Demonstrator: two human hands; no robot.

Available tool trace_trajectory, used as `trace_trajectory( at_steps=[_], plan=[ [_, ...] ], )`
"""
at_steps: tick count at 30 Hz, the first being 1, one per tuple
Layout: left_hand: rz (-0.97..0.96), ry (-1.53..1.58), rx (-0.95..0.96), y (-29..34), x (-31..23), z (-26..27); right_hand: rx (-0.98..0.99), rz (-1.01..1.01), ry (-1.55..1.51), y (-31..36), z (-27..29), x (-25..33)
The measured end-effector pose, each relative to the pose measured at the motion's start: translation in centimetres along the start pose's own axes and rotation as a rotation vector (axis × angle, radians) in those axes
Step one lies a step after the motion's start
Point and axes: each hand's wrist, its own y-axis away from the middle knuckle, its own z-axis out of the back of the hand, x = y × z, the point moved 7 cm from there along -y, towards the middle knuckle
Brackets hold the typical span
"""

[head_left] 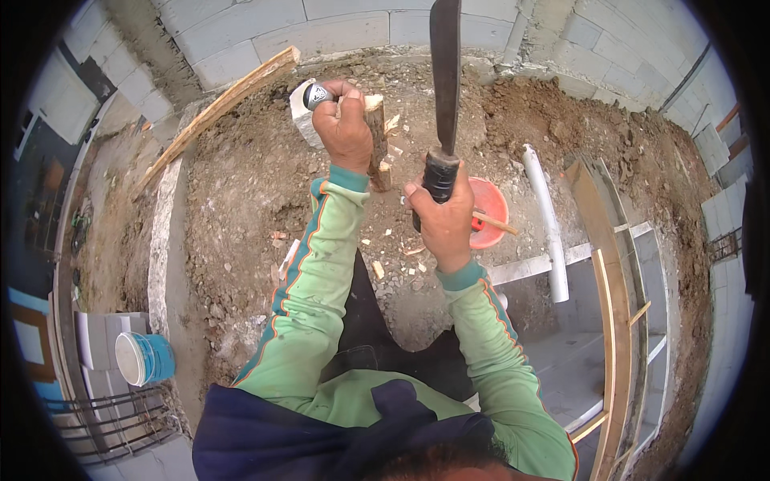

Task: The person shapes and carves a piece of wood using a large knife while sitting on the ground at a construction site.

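My right hand [443, 212] is wrapped round the black handle of a machete [445, 72], its broad dark blade pointing up and away from me. Ahead and to the left, my left hand [345, 132] is closed, thumb on top. A silver-and-black rounded piece [318, 96] sticks out at its fingers; what the fist grips is mostly hidden. Beside its right edge is a rough wooden post [377, 144] with bark and a pale cut top. A whitish block [305, 119] lies just beyond the left hand's fingers. Pale wood chips [378, 269] are scattered on the dirt.
A red basin [491, 210] with a wooden-handled tool sits right of my right hand. Farther right are a white pipe [547, 224] and wooden formwork boards [605, 321]. Left are a long plank [216, 116], a blue bucket [152, 358] and rebar [112, 425]. A block wall [337, 34] stands ahead.
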Motion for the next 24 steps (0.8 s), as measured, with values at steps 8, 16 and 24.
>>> trace_trajectory(
  at_steps=[8, 16, 24],
  plan=[
    [0.031, -0.009, 0.009, 0.7, 0.8, 0.3, -0.131, 0.774, -0.168, -2.2, 3.9, 10.7],
    [-0.028, 0.105, -0.003, -1.2, 0.6, 4.4, 0.202, -0.196, 0.035, 1.3, -7.5, -13.2],
    [0.077, 0.144, 0.24, -1.1, 1.8, 0.4, -0.079, -0.376, -0.519, 3.5, -9.5, -14.1]
  ],
)
